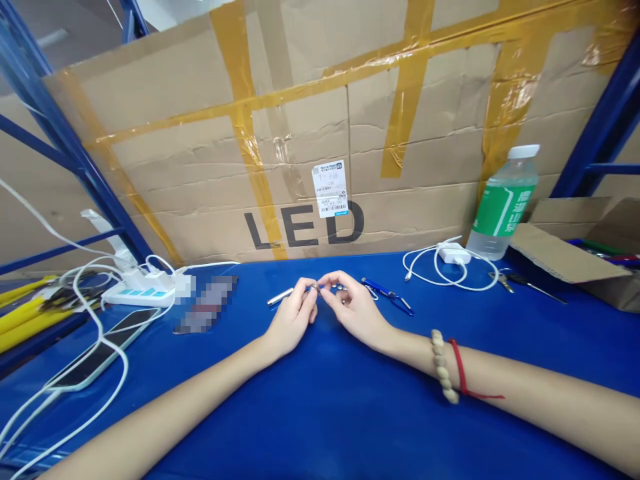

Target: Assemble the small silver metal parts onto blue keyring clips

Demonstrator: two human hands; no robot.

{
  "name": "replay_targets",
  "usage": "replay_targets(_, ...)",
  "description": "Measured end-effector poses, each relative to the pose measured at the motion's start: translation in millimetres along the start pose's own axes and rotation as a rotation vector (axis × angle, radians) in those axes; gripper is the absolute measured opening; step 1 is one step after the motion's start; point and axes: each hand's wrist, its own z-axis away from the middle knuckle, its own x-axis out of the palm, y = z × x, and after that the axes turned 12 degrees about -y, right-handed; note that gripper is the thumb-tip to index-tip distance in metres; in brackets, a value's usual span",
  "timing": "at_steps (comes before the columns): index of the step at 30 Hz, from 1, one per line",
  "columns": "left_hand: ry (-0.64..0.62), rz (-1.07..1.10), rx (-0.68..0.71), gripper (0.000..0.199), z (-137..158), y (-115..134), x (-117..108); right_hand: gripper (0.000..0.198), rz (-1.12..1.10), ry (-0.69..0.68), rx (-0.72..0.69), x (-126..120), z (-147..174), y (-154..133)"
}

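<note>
My left hand (293,319) and my right hand (361,313) meet fingertip to fingertip above the blue tabletop. Both are closed in a pinch on a small shiny metal piece (317,287), too small and too covered by fingers for me to tell its kind. More shiny bits show partly behind the right fingers. A silver pen-like tube (280,297) lies just beyond the left hand. To the right of the right hand lie a slim blue pen-like stick (379,287) and a blue loop (401,304).
At left are a phone (107,350), a white power strip (137,291) with trailing cables, and yellow-handled tools (25,317). At right, a white charger (454,253), keys (503,280), a water bottle (504,203) and an open carton (565,257). A big cardboard box (425,207) closes off the back.
</note>
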Motion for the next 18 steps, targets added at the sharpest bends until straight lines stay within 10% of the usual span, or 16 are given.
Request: replay_targets(18, -0.031, -0.448, 0.036, 0.029, -0.3, -6.5, 3.3, 0.063, 0.276, 0.198, 0.054, -13.1, -2.8, 20.5)
